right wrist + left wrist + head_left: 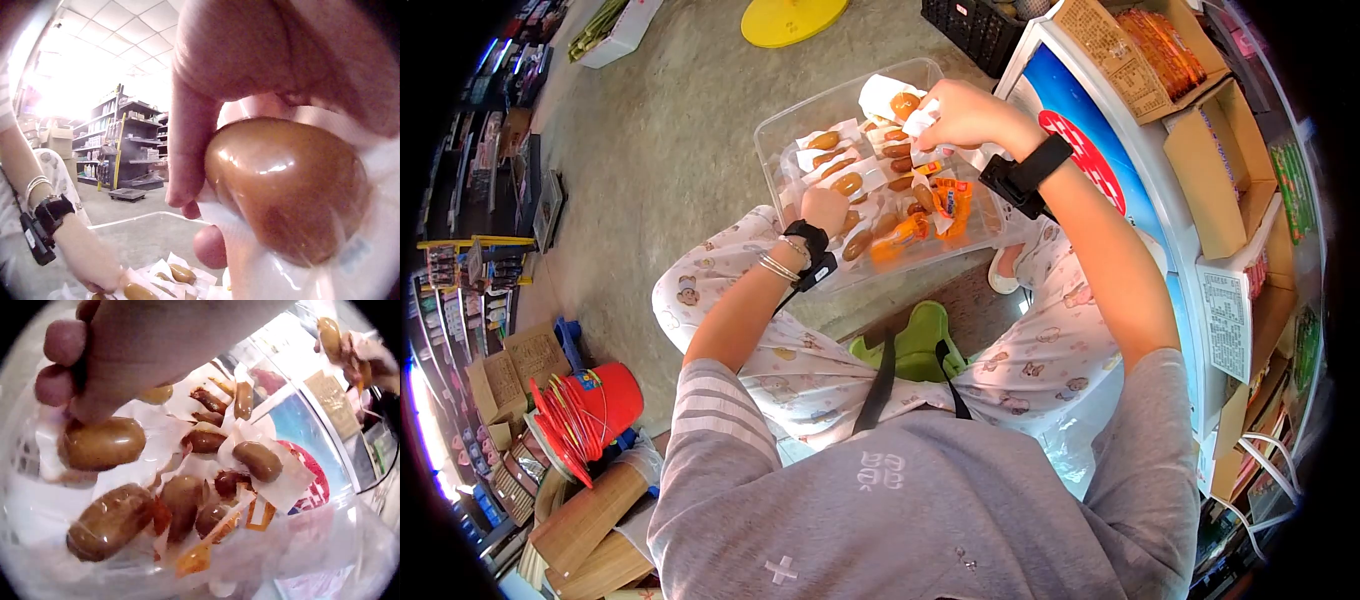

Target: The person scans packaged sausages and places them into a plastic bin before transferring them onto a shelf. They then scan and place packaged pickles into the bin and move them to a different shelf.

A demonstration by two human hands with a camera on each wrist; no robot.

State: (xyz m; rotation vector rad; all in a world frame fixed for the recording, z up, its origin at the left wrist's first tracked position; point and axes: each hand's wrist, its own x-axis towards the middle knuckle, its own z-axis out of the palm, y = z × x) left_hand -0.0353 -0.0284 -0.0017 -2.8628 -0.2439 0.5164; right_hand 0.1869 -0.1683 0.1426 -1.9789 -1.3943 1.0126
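Observation:
A clear plastic bin (772, 135) stands in front of my knees. Inside lie several brown marinated eggs (256, 461) in clear and white wrappers, with orange packets (900, 240) at the near right. My right hand (970, 115) is raised over the bin's far right part and grips a wrapped brown egg (287, 187), which shows large in the right wrist view. My left hand (825, 208) is low in the bin's left side, fingers curled and thumb right at another wrapped egg (103, 444). Part of that wrapper is hidden behind the fingers.
A white freezer with a blue panel (1050, 80) and open cartons (1220, 170) stands close on the right. A yellow round stool (792, 18) and a black crate (970, 35) are beyond the bin. A red bucket (612, 395) stands at the left, and a green seat (920, 345) between the legs.

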